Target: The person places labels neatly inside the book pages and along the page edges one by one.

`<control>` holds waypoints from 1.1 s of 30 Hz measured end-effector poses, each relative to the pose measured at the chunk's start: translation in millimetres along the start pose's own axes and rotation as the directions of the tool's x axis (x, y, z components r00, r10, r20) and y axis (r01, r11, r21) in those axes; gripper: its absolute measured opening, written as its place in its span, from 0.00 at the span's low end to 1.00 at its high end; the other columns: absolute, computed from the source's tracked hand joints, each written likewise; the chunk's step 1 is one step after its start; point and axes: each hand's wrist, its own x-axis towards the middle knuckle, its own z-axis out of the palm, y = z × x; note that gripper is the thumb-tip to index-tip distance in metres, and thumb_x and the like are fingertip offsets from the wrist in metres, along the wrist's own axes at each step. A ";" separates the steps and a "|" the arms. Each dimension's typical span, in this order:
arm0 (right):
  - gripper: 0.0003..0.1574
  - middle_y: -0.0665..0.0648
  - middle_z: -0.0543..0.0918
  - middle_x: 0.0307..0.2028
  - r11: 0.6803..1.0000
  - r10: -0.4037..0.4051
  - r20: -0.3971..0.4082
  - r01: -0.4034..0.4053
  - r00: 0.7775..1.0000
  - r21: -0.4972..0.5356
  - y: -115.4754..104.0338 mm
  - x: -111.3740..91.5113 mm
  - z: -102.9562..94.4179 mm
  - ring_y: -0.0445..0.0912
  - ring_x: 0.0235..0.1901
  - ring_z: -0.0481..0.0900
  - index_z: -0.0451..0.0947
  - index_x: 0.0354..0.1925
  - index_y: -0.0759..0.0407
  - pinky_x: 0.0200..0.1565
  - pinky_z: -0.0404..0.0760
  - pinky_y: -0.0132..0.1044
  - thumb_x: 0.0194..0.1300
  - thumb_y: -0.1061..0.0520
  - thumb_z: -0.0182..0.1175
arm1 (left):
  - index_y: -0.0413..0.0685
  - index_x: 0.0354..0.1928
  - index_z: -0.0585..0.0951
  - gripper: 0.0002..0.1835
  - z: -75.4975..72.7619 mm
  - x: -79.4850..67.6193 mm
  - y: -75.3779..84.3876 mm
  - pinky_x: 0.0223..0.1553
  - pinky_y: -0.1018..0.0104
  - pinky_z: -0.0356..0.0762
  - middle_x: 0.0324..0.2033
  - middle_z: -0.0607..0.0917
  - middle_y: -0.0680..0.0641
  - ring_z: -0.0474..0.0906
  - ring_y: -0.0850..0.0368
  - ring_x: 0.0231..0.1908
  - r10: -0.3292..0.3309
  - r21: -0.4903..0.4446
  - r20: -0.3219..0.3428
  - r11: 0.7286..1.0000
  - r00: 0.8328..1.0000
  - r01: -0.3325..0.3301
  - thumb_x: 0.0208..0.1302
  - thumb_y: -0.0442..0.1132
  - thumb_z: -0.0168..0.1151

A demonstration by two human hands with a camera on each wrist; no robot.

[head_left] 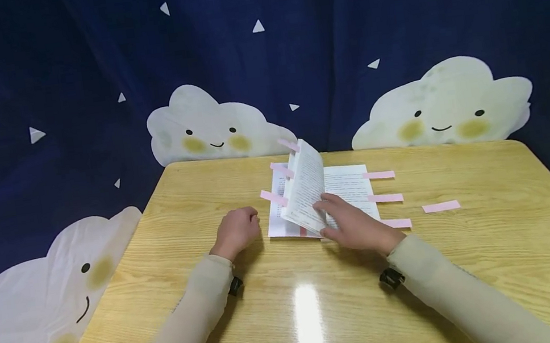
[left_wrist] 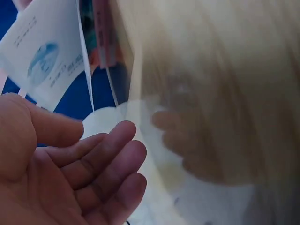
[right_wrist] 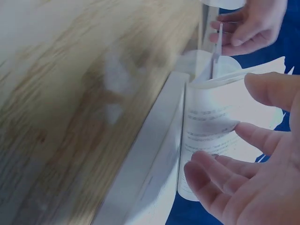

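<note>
An open book lies at the far middle of the table, its printed right page flat. A bundle of its pages stands raised and bowed toward the left. My right hand is at the raised pages, fingers spread against the print in the right wrist view, with the thumb apart. Pink sticky strips jut from the left edges of the raised pages, and more strips stick out at the right. My left hand rests left of the book, fingers loosely bent and holding nothing.
One loose pink strip lies on the wooden table right of the book. Behind the table's far edge hangs a dark blue curtain with smiling clouds. Light glares off the tabletop near the front.
</note>
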 end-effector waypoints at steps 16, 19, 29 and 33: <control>0.31 0.69 0.67 0.70 0.974 0.035 0.018 -0.038 0.999 0.224 3.7 1.8 -10.5 0.63 0.59 0.78 0.63 0.71 0.65 0.60 0.77 0.57 0.73 0.58 0.54 | 0.41 0.51 0.83 0.14 7.1 5.3 37.7 0.29 0.69 0.69 0.24 0.83 0.51 0.70 0.61 0.20 0.077 -0.202 -0.064 0.975 0.995 -0.089 0.67 0.41 0.61; 0.31 0.67 0.67 0.71 0.948 0.106 0.023 -0.108 0.994 0.298 4.8 3.0 -13.3 0.63 0.63 0.75 0.61 0.73 0.62 0.63 0.74 0.58 0.76 0.55 0.49 | 0.44 0.48 0.82 0.11 5.3 4.5 48.3 0.26 0.70 0.65 0.20 0.79 0.52 0.65 0.63 0.18 0.130 -0.315 -0.118 0.935 0.984 -0.161 0.68 0.39 0.60; 0.27 0.67 0.72 0.68 0.845 0.194 0.039 -0.187 0.980 0.502 12.0 3.5 -20.6 0.61 0.61 0.76 0.67 0.70 0.61 0.54 0.81 0.52 0.78 0.56 0.46 | 0.52 0.59 0.79 0.18 7.1 3.5 81.8 0.37 0.63 0.81 0.41 0.88 0.43 0.84 0.52 0.38 0.284 -0.419 -0.001 0.870 0.959 -0.259 0.78 0.48 0.46; 0.29 0.70 0.70 0.68 0.802 0.217 0.068 -0.217 0.974 0.557 14.2 2.8 -24.2 0.64 0.60 0.78 0.62 0.71 0.65 0.56 0.81 0.56 0.80 0.51 0.42 | 0.57 0.72 0.68 0.25 16.0 3.3 83.4 0.41 0.60 0.81 0.57 0.83 0.45 0.82 0.52 0.41 0.371 -0.330 0.175 0.895 0.912 -0.300 0.78 0.52 0.46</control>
